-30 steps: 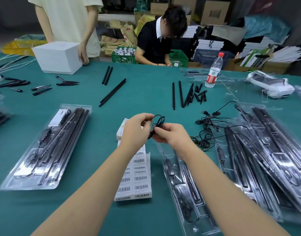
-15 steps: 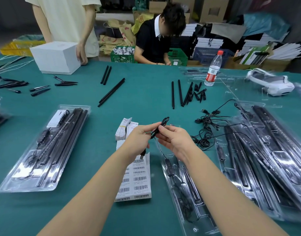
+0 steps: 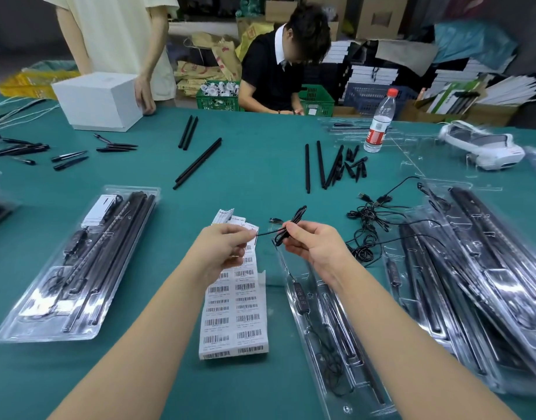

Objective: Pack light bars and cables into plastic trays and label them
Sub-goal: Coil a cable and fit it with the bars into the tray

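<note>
**Black cable bundled between two hands above the tabletop**

The thin black cable (image 3: pixel 291 227) is up off the tabletop (image 3: pixel 260 165), folded into a slim, glossy bundle with its looped end poking up and away. The right hand (image 3: pixel 313 247) pinches that bundle, fingers curled round it. One strand runs left to the left hand (image 3: pixel 223 248), whose fingers are narrowed onto its end. A metal USB plug (image 3: pixel 276 220) sticks out just beyond the bundle.

Right below the hands lies a clear moulded plastic tray (image 3: pixel 330 338), long and shiny, with black light bars and an inline controller (image 3: pixel 300 297) seated in its channels. Beside it, under the left wrist, a white sheet of barcode labels (image 3: pixel 235 313), printed in two columns, lies flat on the green felt-like cloth.

Out to the right, a loose tangle of black cables (image 3: pixel 366 219), then overlapping packed trays (image 3: pixel 472 268), blurred at the edge. On the left, a filled tray (image 3: pixel 79 262) holding dark bars and a white card. Further back, loose black bars (image 3: pixel 198 163) lie scattered, a clear water bottle (image 3: pixel 379 122) with a red cap stands upright, and a white box (image 3: pixel 98 100) sits by a standing person's hand.
</note>
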A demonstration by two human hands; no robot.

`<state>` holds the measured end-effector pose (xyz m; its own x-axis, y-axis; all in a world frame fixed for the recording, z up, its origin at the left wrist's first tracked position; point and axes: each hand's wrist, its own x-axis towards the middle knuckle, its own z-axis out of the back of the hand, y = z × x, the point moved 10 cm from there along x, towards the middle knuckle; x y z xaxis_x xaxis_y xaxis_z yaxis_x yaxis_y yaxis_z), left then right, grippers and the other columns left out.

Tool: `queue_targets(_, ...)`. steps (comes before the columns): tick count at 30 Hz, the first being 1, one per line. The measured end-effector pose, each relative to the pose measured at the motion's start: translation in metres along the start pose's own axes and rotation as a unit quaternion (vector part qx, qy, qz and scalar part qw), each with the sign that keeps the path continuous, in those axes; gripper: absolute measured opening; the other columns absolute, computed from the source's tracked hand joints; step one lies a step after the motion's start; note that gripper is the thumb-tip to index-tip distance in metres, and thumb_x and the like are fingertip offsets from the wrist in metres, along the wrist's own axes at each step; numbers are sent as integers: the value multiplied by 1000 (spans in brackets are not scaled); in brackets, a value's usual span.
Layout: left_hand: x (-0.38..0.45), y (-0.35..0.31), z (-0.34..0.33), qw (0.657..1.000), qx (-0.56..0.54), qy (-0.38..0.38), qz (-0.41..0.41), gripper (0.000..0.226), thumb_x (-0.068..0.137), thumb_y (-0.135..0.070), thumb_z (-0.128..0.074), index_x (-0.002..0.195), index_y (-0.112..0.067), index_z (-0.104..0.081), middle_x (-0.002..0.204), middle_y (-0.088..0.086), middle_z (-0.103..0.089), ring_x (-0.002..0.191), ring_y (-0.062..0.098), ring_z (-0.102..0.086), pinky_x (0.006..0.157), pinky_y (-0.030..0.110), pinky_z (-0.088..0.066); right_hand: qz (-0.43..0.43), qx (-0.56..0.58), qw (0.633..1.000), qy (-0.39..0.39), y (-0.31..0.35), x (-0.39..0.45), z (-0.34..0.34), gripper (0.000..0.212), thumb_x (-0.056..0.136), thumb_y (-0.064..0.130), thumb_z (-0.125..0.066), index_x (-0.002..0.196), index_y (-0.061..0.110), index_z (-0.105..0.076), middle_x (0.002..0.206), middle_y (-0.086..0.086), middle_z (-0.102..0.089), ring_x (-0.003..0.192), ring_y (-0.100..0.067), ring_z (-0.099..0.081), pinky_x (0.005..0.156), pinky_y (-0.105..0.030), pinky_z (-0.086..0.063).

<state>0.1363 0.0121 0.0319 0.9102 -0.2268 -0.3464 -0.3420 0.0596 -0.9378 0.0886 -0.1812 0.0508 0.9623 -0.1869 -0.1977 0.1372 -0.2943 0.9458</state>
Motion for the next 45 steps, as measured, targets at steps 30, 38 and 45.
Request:
queue_targets(30,-31,-34,-46,972,64,130,-184,42,100,-2,-43,112,-24,-76,109,6,-76,103,25,-72,96,26,-53,143,-301,941,-59,30,-19,-30,8,82,15,-76,87,19,-71,68,-1,-74,64,-12,-73,71,-35,-62)
queue_targets(38,-26,-29,-39,966,188,-3,-179,46,106,-41,-40,99,-8,-71,100,21,-70,95,37,-65,93,53,-48,-5,-94,995,-19,3,-11,-26,44,88,4,-73,128,-5,-58,93,-20,-75,75,-26,-75,72,-31,-62)
queue_targets(45,-30,-38,-42,963,144,26,-227,24,97,-24,-64,94,-46,-74,92,-14,-77,89,7,-69,79,17,-53,-23,-26,999,17,-4,-8,-23,25,89,7,-73,114,6,-71,89,-14,-76,78,-22,-75,72,-26,-60)
